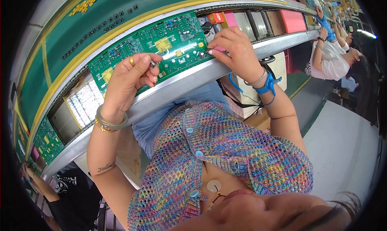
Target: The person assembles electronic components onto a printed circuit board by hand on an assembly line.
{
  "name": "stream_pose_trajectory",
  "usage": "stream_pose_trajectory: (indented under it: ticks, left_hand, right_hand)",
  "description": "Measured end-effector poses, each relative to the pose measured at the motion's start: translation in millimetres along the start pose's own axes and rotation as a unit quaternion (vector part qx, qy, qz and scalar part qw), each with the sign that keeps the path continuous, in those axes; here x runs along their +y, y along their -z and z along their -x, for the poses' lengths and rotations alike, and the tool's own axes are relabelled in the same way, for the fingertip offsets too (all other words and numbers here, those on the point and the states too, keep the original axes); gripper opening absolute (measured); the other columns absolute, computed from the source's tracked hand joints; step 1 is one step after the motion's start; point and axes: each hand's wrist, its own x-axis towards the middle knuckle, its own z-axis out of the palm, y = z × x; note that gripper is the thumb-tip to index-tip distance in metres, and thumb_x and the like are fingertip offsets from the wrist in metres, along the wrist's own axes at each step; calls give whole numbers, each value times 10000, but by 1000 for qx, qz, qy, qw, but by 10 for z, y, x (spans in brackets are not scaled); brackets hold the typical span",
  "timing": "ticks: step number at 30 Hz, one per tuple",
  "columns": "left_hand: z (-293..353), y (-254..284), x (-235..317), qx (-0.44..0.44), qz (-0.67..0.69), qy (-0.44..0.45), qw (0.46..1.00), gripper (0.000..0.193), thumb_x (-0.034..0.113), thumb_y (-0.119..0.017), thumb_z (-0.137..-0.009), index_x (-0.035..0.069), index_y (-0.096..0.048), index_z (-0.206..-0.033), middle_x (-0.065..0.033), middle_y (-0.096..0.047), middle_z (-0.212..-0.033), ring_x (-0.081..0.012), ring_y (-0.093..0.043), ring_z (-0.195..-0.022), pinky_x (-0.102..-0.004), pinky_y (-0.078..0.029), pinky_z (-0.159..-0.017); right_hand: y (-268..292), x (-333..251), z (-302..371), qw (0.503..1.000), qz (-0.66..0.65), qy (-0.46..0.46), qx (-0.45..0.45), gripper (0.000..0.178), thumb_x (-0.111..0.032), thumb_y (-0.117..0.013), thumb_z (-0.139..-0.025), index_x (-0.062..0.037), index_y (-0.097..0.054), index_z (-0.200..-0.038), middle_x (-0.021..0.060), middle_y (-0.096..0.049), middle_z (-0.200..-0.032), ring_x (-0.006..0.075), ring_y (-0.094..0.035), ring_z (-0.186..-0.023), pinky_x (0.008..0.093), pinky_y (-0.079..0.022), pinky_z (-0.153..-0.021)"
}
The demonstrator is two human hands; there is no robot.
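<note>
A green circuit board (172, 64) lies on the rails of the conveyor line in front of me, with yellow patches and small parts on its face. Over its near edge is my left hand (128, 75), closed, with a small dark and silvery electronic component (152, 64) between thumb and fingers. My right hand (234, 52) rests at the board's right end. Its thumb and fingertips are pinched together at the corner, and whatever is between them is hidden. A blue wrist strap (269, 85) circles my right wrist.
Beyond the board, a green work surface (56, 41) carries rows of small black parts (94, 31) and a pile of yellow parts (84, 5). A metal rail (177, 85) runs along my side. Another board (47, 136) sits at left. Other people work at both ends.
</note>
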Motion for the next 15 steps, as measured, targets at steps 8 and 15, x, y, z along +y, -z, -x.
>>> stream_pose_trajectory:
  ticks: [8,15]
  left_hand:
    - [0,-54,-15,31,-41,9,999,301,297,-521,-920,16,-612,-978,41,-524,-680,-22,-450,-567,-150,-386,-534]
    - [-4,-114,13,48,-55,3,997,266,237,-525,-922,16,-595,-1053,51,-506,-703,-21,-448,-626,-163,-388,-589]
  right_hand:
    - [-15,36,6,1000,4,15,8,119,-137,-673,-705,-84,-628,-801,34,-565,-850,247,-516,-876,364,-416,-770]
    - [-11,-14,-21,998,40,49,6,129,-131,-681,-690,-86,-625,-798,30,-565,-854,236,-518,-868,357,-416,-763]
